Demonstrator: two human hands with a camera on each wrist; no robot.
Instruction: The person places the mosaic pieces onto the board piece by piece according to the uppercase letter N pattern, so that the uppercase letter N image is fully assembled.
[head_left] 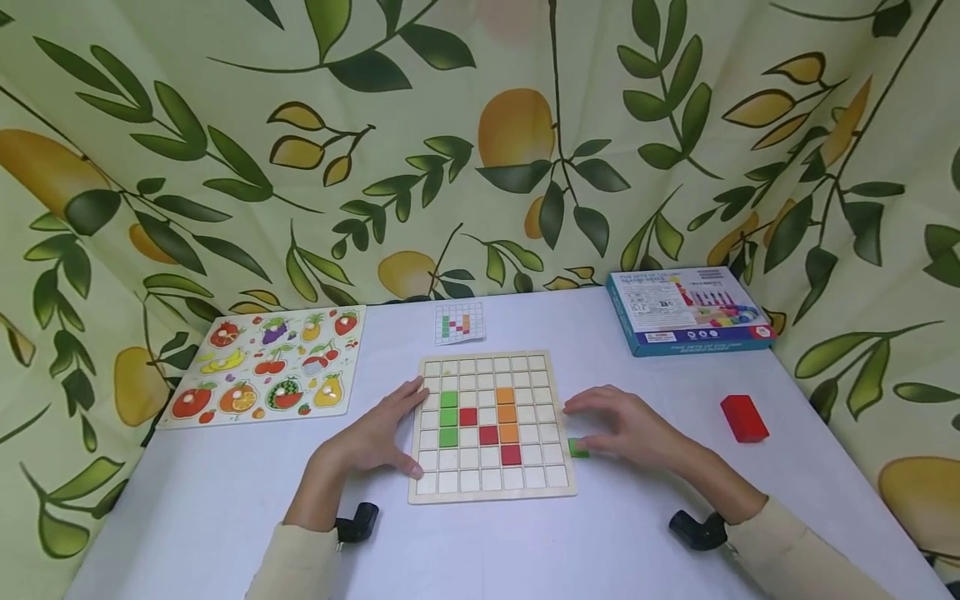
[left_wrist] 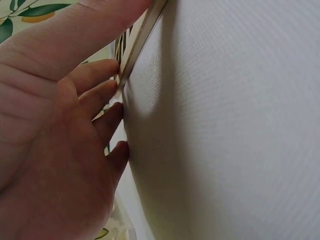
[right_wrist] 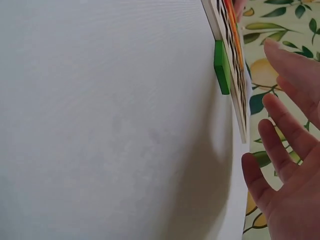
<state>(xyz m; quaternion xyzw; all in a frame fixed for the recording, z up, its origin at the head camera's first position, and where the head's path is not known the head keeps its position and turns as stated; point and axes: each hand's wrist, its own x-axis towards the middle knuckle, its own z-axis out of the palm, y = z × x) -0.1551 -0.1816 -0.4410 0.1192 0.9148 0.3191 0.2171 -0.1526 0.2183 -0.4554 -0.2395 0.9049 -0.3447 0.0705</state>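
Observation:
A wooden grid board lies on the table, holding three green tiles in a column, three red tiles on a diagonal and three orange tiles in another column. My left hand rests against the board's left edge, thumb near the lower corner and fingers higher up. Beside the right edge sits a loose green tile. Over it hovers my right hand, fingers spread and nothing held. In the right wrist view the fingers stand apart from that green tile.
Behind the board is a small pattern card with a coloured grid. A fruit puzzle board lies at the left. To the right are a red block and, farther back, a blue-edged box. A leaf-patterned curtain hangs behind the table.

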